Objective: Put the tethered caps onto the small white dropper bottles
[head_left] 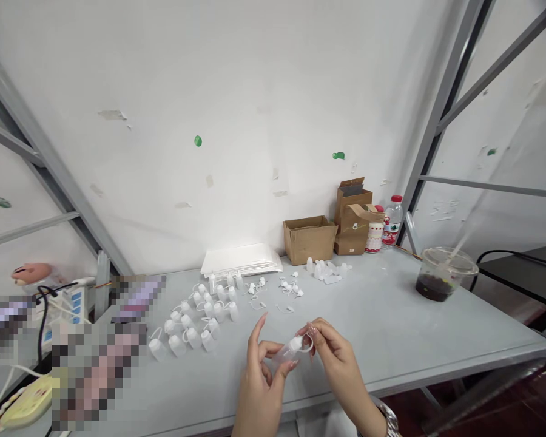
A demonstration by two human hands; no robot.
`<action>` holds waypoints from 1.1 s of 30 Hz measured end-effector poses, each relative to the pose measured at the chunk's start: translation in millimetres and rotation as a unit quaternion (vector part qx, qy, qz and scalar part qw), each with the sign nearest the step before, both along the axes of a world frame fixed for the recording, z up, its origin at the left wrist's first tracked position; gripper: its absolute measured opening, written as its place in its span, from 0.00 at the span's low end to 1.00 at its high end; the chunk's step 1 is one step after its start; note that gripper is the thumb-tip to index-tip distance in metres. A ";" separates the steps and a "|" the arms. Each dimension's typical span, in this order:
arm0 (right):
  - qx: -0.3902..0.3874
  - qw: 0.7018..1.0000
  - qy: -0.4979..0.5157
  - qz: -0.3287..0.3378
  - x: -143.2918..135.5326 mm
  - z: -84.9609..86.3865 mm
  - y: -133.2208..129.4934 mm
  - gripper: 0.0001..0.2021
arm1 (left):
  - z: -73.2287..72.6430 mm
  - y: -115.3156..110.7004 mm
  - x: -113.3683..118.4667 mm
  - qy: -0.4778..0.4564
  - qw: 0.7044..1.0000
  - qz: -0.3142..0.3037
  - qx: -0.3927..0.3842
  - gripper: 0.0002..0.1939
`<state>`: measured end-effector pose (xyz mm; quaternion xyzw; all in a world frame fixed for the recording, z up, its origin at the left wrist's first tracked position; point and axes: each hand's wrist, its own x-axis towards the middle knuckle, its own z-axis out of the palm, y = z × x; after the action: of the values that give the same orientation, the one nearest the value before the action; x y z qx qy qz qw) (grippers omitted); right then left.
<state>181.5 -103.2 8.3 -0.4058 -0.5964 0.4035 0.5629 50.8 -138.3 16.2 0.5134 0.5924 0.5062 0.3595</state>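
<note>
- Over the table's (373, 340) near edge, a small bottle (284, 354) tilts, its capped end toward the right hand (331, 347).
- Left hand (264, 373) clasps its body; the right (nearer the cap (295, 344)) pinches the strap (310, 345).
- Leftward, capped bottles (191, 338) stand.

Holding 1 translucent bottle (280, 354) tilted in left hand (260, 379); pinching strap loop (312, 344) of white cap (295, 344) with right hand (333, 349). On grey table (373, 331): capped bottles (192, 338) standing at left, loose caps (299, 292) mid-table, more bottles (319, 270) before cardboard box (308, 244), lidded cup (450, 278) at right.
</note>
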 end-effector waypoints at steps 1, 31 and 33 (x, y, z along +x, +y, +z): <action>-0.003 1.000 0.004 0.001 -0.2 -0.6 0.1 0.15 | -0.3 0.1 0.1 0.001 1.000 -0.003 0.000 0.34; -0.015 1.000 0.004 -0.013 -5.3 -1.5 -3.5 0.14 | 3.8 -2.0 0.7 0.014 1.000 0.000 0.004 0.32; 0.000 1.000 -0.015 -0.012 -3.6 -1.0 -4.0 0.14 | 4.6 -2.4 0.2 0.026 1.000 0.003 0.009 0.32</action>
<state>177.8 -107.1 7.4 -0.4190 -0.5998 0.3907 0.5586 51.0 -140.8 20.7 0.5278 0.5989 0.4987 0.3378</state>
